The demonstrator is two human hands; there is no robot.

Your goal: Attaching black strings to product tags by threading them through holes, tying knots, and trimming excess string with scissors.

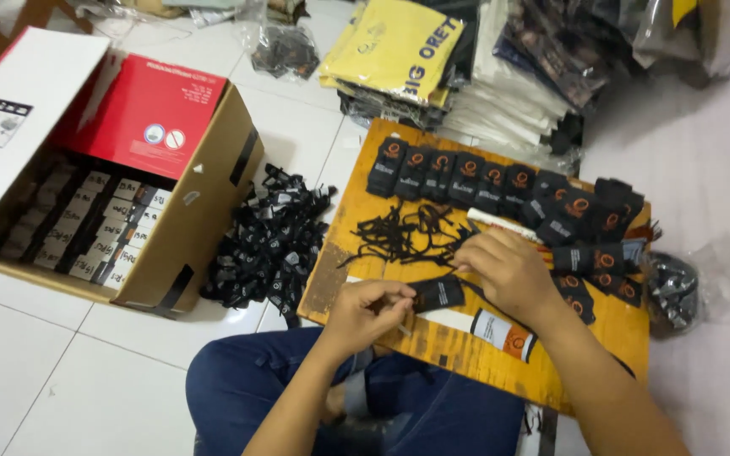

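**Hands threading a cord onto a black hang tag**

Both hands are working together over the wooden board (356,211) resting across our lap. We are pinching a black tag (439,294) at its near edge with the left hand (369,311), thumb and fingers closed on it, and what may be a thin pale pin is showing just below those fingers. We are bringing the right hand (509,270) in from the far side, fingertips closed close to the tag's top; whether they are gripping a cord end cannot be told.

A tangle of black cords (407,232) is lying just beyond the hands. A row of black tags with orange marks (466,179) is lining the board's far edge, and more are stacked at the right. A heap of corded tags (268,241) is lying on the floor between the board and an open cardboard box (204,211).

We are judging the step as stringing one tag. The next move is calling for steady alignment of cord and tag hole, keeping the tag pinched flat.
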